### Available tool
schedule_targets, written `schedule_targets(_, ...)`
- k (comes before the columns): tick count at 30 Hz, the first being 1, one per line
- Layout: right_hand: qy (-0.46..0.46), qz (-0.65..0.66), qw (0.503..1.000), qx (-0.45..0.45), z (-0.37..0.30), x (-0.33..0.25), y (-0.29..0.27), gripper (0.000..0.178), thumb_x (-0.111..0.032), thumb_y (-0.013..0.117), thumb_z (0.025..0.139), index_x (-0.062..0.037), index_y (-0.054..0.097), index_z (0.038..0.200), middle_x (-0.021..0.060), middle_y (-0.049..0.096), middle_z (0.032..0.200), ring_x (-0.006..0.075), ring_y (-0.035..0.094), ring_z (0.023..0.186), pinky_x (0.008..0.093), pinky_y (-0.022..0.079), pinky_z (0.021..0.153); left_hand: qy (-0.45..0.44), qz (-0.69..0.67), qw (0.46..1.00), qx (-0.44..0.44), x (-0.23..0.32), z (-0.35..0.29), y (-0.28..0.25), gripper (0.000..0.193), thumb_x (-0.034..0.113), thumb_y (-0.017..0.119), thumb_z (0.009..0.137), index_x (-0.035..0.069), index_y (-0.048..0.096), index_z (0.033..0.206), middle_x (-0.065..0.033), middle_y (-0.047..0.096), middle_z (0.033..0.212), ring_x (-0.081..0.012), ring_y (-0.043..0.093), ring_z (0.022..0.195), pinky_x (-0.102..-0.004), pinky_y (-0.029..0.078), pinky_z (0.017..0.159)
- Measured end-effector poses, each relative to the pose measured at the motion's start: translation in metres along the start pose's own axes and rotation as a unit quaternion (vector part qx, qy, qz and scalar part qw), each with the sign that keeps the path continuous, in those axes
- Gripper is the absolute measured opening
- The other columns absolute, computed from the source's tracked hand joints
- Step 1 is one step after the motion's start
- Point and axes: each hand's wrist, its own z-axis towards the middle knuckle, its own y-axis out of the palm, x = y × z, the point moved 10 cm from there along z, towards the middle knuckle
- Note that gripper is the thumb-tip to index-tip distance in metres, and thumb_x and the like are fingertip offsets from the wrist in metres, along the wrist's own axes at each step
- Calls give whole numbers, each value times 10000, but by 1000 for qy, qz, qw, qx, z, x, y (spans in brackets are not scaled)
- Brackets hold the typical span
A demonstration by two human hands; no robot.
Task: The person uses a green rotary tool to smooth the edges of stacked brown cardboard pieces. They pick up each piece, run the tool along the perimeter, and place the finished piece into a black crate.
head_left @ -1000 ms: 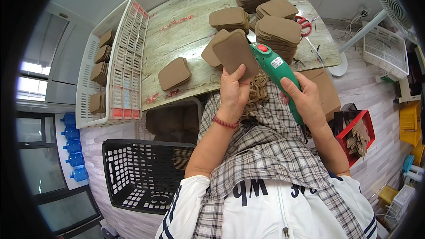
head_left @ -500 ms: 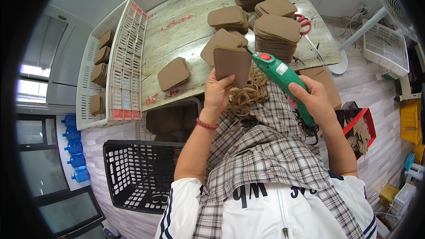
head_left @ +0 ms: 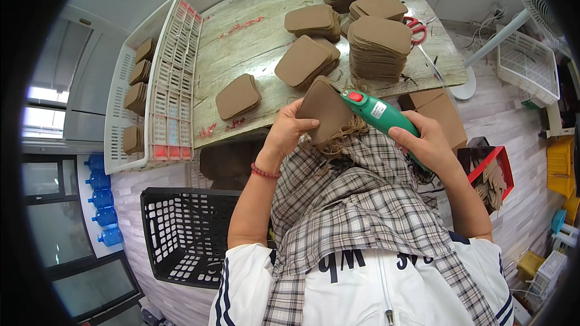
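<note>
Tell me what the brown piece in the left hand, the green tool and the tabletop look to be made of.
Brown piece: probably cardboard or leather-like sheet; matte, flat, thin, stiff enough to hold its shape in the left hand.
Green tool: moulded plastic body, slightly glossy, with a red button; held in the right hand.
Tabletop: looks like wood-grain board, pale and worn, with streaks; a printed laminate cannot be ruled out.
</note>
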Motion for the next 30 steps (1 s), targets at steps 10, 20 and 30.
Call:
schedule_targets(10,39,77,995,-45,7,0,12,356,-313,649,876,31,624,963,23,576,685,73,526,584,226,431,538,-5,149,988,-31,17,-13,-1,363,-54,584,817,-15,541,1175,-40,599,1113,-113,558,995,-261,444,880)
schedule_targets(20,68,59,989,-113,4,10,19,365,-340,621,888,16,603,969,36,575,715,80,531,604,227,433,543,121,31,986,110,41,-23,-49,180,-5,702,781,22,622,939,-30,670,860,-96,616,758,-240,499,721)
schedule_targets(30,83,14,987,-139,4,16,25,333,-308,639,872,14,609,952,25,571,717,78,524,602,232,439,546,72,61,991,89,37,-21,-38,149,4,717,765,-4,653,899,-57,678,825,-109,626,723,-246,508,696)
